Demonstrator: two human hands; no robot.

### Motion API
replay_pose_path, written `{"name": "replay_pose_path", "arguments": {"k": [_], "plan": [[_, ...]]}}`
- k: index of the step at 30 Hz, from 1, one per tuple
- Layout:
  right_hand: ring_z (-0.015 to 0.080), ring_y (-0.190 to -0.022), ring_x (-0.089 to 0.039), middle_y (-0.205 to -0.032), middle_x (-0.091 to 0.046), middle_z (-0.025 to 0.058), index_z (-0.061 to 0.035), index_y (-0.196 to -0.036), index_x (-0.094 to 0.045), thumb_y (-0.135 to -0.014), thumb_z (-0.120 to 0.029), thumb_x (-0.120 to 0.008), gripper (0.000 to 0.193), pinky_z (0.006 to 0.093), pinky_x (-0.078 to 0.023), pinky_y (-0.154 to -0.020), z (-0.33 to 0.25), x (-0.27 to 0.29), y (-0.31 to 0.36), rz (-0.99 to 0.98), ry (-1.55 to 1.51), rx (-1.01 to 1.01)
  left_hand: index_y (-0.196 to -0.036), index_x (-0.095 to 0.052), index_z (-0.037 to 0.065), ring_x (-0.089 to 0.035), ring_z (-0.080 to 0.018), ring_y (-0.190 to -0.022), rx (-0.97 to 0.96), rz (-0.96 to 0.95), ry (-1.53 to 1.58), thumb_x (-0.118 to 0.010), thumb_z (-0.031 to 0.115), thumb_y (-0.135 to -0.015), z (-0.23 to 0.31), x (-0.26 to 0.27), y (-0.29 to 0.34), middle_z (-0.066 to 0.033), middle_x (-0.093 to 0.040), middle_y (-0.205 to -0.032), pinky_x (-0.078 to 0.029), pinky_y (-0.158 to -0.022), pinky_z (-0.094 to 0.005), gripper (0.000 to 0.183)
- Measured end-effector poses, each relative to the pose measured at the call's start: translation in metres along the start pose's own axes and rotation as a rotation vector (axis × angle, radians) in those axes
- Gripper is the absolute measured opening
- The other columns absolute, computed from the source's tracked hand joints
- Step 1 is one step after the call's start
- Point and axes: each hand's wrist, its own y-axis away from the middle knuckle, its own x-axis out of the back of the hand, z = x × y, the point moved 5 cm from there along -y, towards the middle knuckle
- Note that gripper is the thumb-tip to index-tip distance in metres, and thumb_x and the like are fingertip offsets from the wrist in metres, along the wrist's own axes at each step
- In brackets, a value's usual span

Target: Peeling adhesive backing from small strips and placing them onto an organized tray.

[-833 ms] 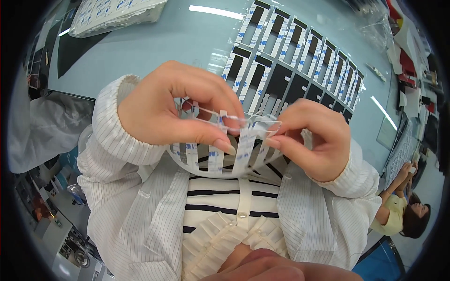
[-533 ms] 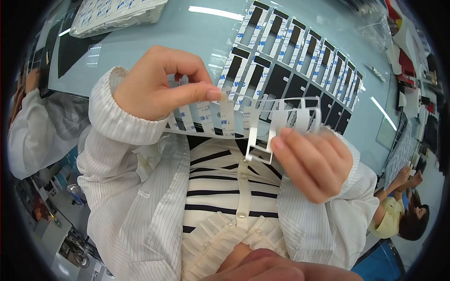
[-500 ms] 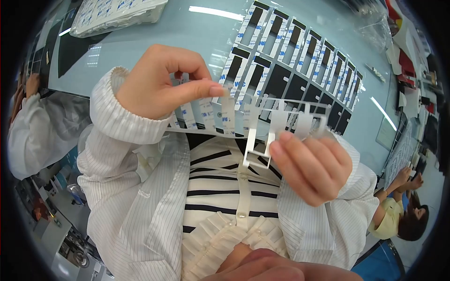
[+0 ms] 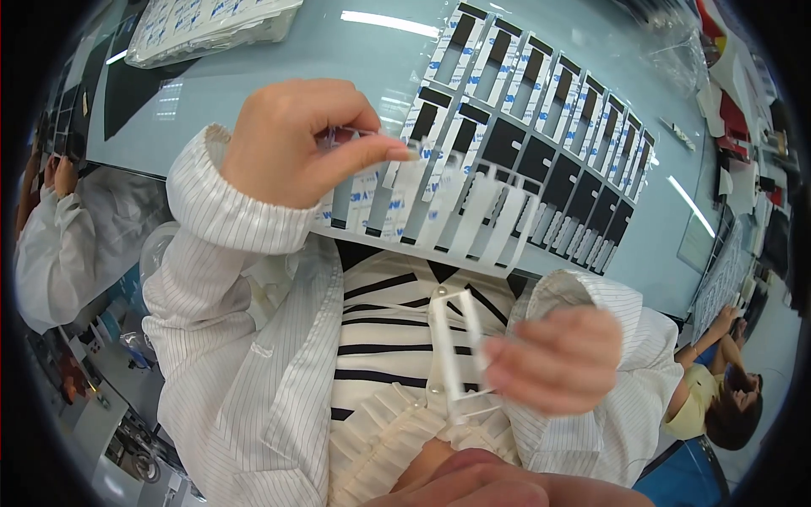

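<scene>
My left hand [image 4: 296, 144] pinches the upper edge of a clear backing sheet [image 4: 443, 203] between thumb and fingers. White strips hang in a row on that sheet, some with blue print. Smeared by motion, my right hand [image 4: 557, 359] is closed at one side of a thin white rectangular adhesive frame [image 4: 448, 351], held low in front of my striped top. The frame is apart from the sheet. Beyond the sheet, a grey tray [image 4: 473, 95] carries rows of black panels [image 4: 534, 159]; many bear similar blue-printed white frames, while several near ones show bare black.
A stack of blue-printed adhesive sheets [image 4: 211, 29] lies at the far left of the glossy table [image 4: 355, 63]. Clear plastic wrapping [image 4: 667, 42] sits at the far right. Other people work at the left and right edges.
My right hand has drawn the white frame away from the clear sheet, down toward my chest. The left hand stays nearly in place, still pinching the sheet.
</scene>
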Motion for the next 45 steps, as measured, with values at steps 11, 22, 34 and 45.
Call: {"name": "replay_pose_path", "arguments": {"k": [11, 22, 34, 45], "plan": [[0.0087, -0.057, -0.061, -0.090, -0.073, 0.0103, 0.0019, -0.107, -0.067, -0.090, -0.005, -0.071, 0.018, 0.0187, -0.049, -0.052, 0.118, -0.003, 0.027, 0.179, -0.676, -1.460, -0.075, -0.060, 0.012, -0.055, -0.0156, -0.067, -0.371, -0.074, -0.105, -0.077, 0.025, -0.074, 0.059, -0.032, 0.031, 0.0014, -0.058, -0.077, -0.044, -0.066, -0.0305, 0.021], [0.0078, -0.055, -0.061, -0.086, -0.072, 0.0107, 0.0029, -0.102, -0.067, -0.089, -0.001, -0.072, 0.014, 0.0183, -0.048, -0.050, 0.110, -0.020, 0.026, 0.127, -0.658, -1.459, -0.069, -0.062, 0.012, -0.049, -0.0114, -0.063, -0.474, -0.034, -0.266, -0.074, 0.021, -0.074, 0.067, -0.041, 0.048, 0.0015, -0.070, -0.106, -0.041, -0.065, -0.0275, 0.016], [0.0068, -0.054, -0.060, -0.084, -0.072, 0.0099, 0.0026, -0.102, -0.067, -0.089, -0.001, -0.072, 0.013, 0.0180, -0.047, -0.049, 0.106, -0.023, 0.021, 0.103, -0.579, -1.431, -0.071, -0.066, 0.011, -0.049, -0.0121, -0.065, -0.460, -0.094, -0.301, -0.073, 0.021, -0.073, 0.066, -0.037, 0.051, -0.0009, -0.071, -0.109, -0.041, -0.064, -0.0280, 0.012], [0.0059, -0.055, -0.059, -0.085, -0.072, 0.0098, 0.0028, -0.102, -0.067, -0.090, -0.001, -0.072, 0.014, 0.0176, -0.046, -0.048, 0.104, -0.025, 0.019, 0.080, -0.542, -1.406, -0.072, -0.058, 0.014, -0.044, -0.0111, -0.057, -0.473, -0.069, -0.327, -0.072, 0.027, -0.088, 0.065, -0.037, 0.052, 0.0024, -0.075, -0.108, -0.036, -0.063, -0.0277, 0.024]]}}
